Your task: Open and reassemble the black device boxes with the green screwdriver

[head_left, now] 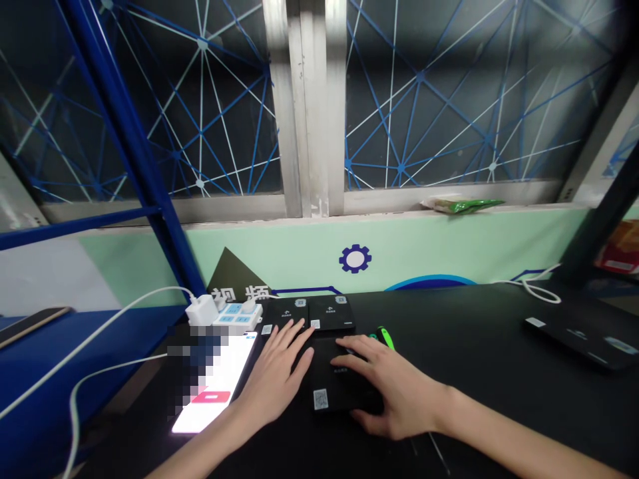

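Note:
My left hand [277, 379] lies flat on the black table [474, 346], fingers spread, its fingertips at the near edge of a small black box [289, 311]. A second black box [332, 311] sits right beside that one. My right hand [394, 389] rests palm down on a third black box [329, 392] with a white code sticker, nearer to me. Neither hand grips anything. A lit phone [217, 386] lies just left of my left hand.
A white power strip [234, 316] with a charger and white cables sits behind the phone. A green pen-like object [385, 336] lies past my right hand. A flat black device [584, 336] lies at far right. A blue frame post [134, 153] rises at left.

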Demonstrator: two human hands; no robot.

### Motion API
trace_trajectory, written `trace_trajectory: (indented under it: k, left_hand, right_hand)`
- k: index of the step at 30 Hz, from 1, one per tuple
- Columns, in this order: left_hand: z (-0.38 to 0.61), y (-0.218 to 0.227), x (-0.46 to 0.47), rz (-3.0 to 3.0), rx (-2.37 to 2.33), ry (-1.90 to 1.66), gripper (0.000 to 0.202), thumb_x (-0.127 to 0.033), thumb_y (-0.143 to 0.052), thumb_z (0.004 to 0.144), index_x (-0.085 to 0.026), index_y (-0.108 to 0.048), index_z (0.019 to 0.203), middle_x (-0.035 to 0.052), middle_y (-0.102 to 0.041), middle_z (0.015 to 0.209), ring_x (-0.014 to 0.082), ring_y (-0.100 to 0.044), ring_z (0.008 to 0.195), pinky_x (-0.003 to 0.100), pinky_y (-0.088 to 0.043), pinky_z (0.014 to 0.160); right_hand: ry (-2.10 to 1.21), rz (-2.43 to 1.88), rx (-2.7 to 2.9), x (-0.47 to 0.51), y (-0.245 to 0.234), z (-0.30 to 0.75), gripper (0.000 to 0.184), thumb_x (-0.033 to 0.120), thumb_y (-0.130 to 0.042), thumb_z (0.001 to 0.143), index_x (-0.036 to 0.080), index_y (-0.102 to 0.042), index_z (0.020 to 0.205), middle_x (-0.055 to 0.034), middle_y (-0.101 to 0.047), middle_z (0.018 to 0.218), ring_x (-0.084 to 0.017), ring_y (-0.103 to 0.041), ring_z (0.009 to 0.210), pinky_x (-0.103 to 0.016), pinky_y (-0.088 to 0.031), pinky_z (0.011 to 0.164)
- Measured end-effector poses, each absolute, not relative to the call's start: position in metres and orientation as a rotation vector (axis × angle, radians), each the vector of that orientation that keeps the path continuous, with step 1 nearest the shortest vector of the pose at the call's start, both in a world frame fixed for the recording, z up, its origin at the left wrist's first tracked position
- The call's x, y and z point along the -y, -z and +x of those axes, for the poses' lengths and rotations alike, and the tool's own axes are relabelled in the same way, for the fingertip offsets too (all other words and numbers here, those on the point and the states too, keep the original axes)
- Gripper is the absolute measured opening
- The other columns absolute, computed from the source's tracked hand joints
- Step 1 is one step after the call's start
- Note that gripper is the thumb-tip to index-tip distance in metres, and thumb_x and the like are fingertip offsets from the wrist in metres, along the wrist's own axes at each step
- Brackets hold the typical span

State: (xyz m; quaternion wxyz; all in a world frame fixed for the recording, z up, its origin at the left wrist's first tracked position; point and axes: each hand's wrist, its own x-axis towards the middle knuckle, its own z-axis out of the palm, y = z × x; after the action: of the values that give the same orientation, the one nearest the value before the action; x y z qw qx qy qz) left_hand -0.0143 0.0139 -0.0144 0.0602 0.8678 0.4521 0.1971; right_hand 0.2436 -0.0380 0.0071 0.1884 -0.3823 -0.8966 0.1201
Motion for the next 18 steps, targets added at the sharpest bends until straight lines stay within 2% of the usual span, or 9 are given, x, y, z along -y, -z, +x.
trace_trajectory:
  k: [4, 9, 13, 16, 18]
  left_hand:
    - [-0.016, 0.015, -0.012, 2.699, -1.346, -0.610, 0.046, -0.042, -0.037, 0.105, -0.033, -0.037, 0.150, 0.0006, -0.034, 0.158, 0.0249, -0.027, 0.146, 0.051, -0.018, 0.120]
    - [-0.016, 0.012, -0.008, 2.806, -1.355, -0.588, 0.046, -0.028, -0.033, 0.104, -0.028, -0.038, 0.150, 0.0026, -0.036, 0.157, 0.0235, -0.030, 0.145, 0.049, -0.023, 0.120]
    - [-0.017, 0.014, -0.007, 2.867, -1.326, -0.597, 0.053, -0.018, -0.035, 0.099, -0.027, -0.034, 0.151, 0.0032, -0.033, 0.158, 0.0241, -0.027, 0.146, 0.050, -0.024, 0.119]
    - [-0.018, 0.017, -0.008, 2.886, -1.329, -0.572, 0.054, -0.017, -0.036, 0.099, -0.026, -0.033, 0.152, 0.0031, -0.031, 0.159, 0.0240, -0.026, 0.146, 0.050, -0.023, 0.120]
    - [-0.017, 0.018, -0.008, 2.887, -1.339, -0.556, 0.054, -0.017, -0.035, 0.099, -0.026, -0.033, 0.152, 0.0035, -0.031, 0.159, 0.0237, -0.026, 0.146, 0.050, -0.024, 0.119]
  right_hand:
    - [-0.337, -1.127, 2.520, 0.041, -0.009, 0.241, 0.078, 0.043, -0.074, 0.070, 0.021, -0.051, 0.141, -0.0192, -0.036, 0.154, -0.039, -0.037, 0.139, -0.060, -0.028, 0.112]
    - [-0.323, -1.182, 2.526, 0.040, -0.010, 0.231, 0.087, 0.058, -0.071, 0.073, 0.021, -0.045, 0.147, -0.0204, -0.036, 0.155, -0.041, -0.031, 0.142, -0.060, -0.026, 0.113]
    - [-0.315, -1.185, 2.553, 0.038, -0.006, 0.224, 0.090, 0.065, -0.063, 0.078, 0.021, -0.035, 0.152, -0.0204, -0.028, 0.159, -0.043, -0.024, 0.144, -0.062, -0.022, 0.114]
    - [-0.305, -1.185, 2.549, 0.035, -0.003, 0.220, 0.092, 0.068, -0.062, 0.078, 0.021, -0.034, 0.152, -0.0209, -0.028, 0.158, -0.044, -0.025, 0.143, -0.062, -0.024, 0.113]
    - [-0.286, -1.175, 2.545, 0.033, -0.003, 0.218, 0.092, 0.070, -0.062, 0.077, 0.021, -0.037, 0.151, -0.0213, -0.033, 0.156, -0.044, -0.030, 0.141, -0.062, -0.025, 0.112]
